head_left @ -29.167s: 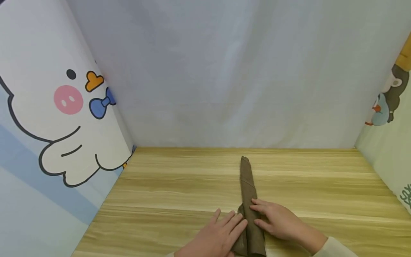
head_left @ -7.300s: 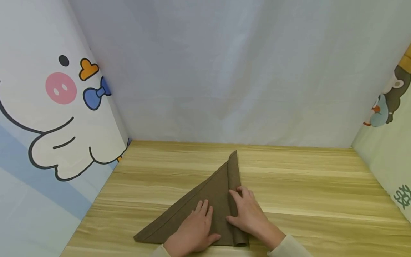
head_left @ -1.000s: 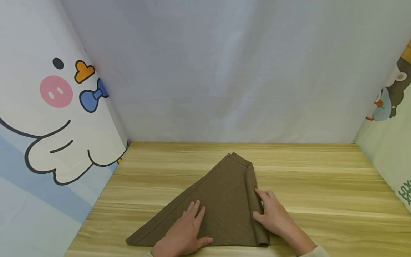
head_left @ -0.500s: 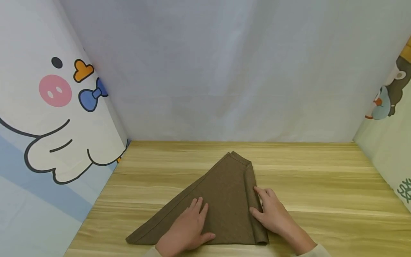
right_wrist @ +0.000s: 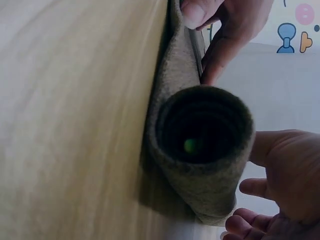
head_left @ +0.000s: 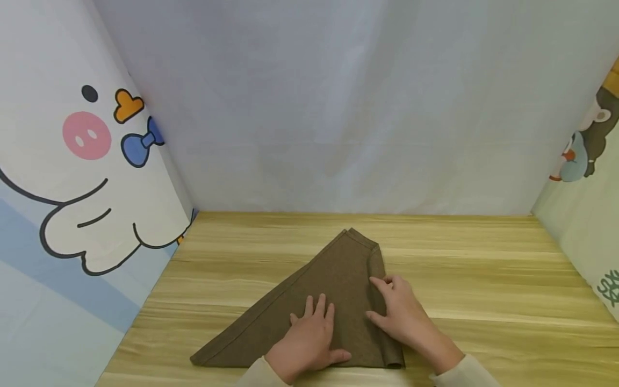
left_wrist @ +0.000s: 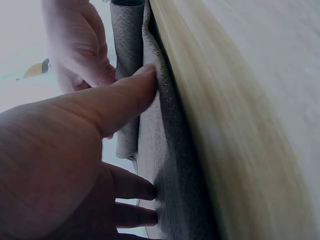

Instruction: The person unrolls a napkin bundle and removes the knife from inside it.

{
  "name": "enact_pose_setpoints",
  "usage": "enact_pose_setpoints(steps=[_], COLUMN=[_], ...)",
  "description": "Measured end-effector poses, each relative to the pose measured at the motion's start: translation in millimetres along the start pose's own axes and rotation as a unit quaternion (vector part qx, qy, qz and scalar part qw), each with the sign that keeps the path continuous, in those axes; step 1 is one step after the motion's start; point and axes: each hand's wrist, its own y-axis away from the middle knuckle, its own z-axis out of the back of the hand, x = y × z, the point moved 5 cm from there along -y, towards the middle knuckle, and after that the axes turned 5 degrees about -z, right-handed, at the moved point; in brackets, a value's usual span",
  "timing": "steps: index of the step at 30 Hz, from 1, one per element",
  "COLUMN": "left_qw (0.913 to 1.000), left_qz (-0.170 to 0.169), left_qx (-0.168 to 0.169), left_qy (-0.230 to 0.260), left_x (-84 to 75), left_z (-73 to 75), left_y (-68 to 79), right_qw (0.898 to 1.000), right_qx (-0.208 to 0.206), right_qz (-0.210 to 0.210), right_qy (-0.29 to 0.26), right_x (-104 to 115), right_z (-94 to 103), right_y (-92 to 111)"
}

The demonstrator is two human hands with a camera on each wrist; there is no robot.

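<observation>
A brown cloth [head_left: 333,279] lies folded into a rough triangle on the table, its right side rolled into a tube. My left hand [head_left: 309,338] rests on the middle of the cloth, fingers spread. The thumb of that left hand [left_wrist: 60,145] touches the cloth near its front edge in the left wrist view. My right hand [head_left: 401,312] reaches across the roll, thumb and index fingertip at its left side. In the right wrist view, the hollow end of the rolled part [right_wrist: 200,125] faces the camera, and the right hand [right_wrist: 290,185] is beside it, fingers loosely bent.
The wood-grain table [head_left: 483,295] extends around the cloth. A pale grey curtain [head_left: 338,107] hangs behind it. Printed cartoon panels stand at the left [head_left: 87,188] and right [head_left: 590,215].
The roll was narrower and the cloth differently folded earlier. In the last half second, my left hand has shifted right, and my right fingertips have moved left across the roll. The cloth has barely moved.
</observation>
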Motion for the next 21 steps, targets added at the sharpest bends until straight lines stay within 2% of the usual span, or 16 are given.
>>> enact_pose_setpoints(steps=[4, 11, 17, 21], left_qw=[0.9998, 0.9998, 0.9998, 0.9994], left_qz=[0.014, 0.011, 0.008, 0.004], left_qx=[0.013, 0.011, 0.01, 0.004], left_qy=[0.007, 0.013, 0.014, 0.033], left_x=[1.6, 7.0, 9.3, 12.2], left_z=[-3.2, -4.0, -3.6, -3.2], left_y=[-1.4, 1.5, 4.6, 7.5], right_qw=[1.0, 1.0, 1.0, 0.999], right_qx=[0.003, -0.002, 0.004, 0.013], right_qz=[0.004, -0.001, -0.022, -0.036], right_qy=[0.001, 0.0, -0.005, -0.011], right_x=[0.5, -2.3, -5.2, -5.9], right_z=[-2.3, -5.4, -6.9, -7.5], right_y=[1.1, 3.8, 5.4, 6.9])
